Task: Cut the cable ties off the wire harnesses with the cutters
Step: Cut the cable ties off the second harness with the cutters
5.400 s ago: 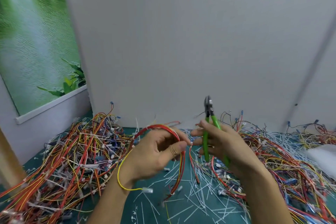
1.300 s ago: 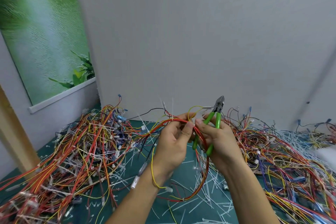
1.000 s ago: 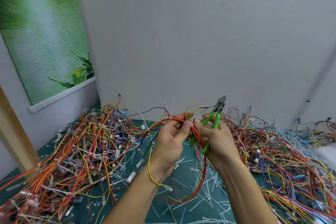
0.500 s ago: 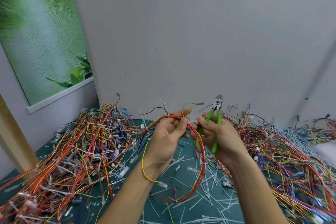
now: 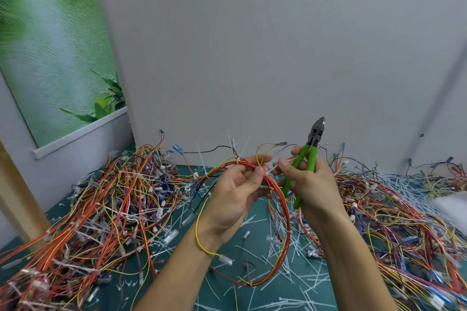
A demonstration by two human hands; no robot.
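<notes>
Two bare forearms reach in from the bottom edge, and nearest you the red and orange wire harness (image 5: 284, 212) hangs in a loop whose lowest part lies just over the bench (image 5: 255, 240), a dark green surface littered with cut white ties (image 5: 290, 283). A loose yellow wire (image 5: 197, 232) curves past your left wrist and ends in a small clear connector.

Higher up, your left hand (image 5: 235, 192) pinches the top of that loop between thumb and fingers. Your right hand (image 5: 312, 184) is just beside it, fingers curled round the green handles of the cutters (image 5: 315, 135). The dark blades point up and away from the harness, tips together. Between the two hands a white cable tie (image 5: 271, 169) juts from the bundle towards your right fingertips; you cannot tell from here whether they pinch it.

Beyond your hands, one tangled heap of harnesses (image 5: 113, 197) covers the left of the bench and a second heap (image 5: 394, 212) covers the right. A wooden post (image 5: 17, 197) stands at the far left. Behind everything rises a plain grey wall (image 5: 278, 45), with a green leafy poster (image 5: 50, 45) on its left.
</notes>
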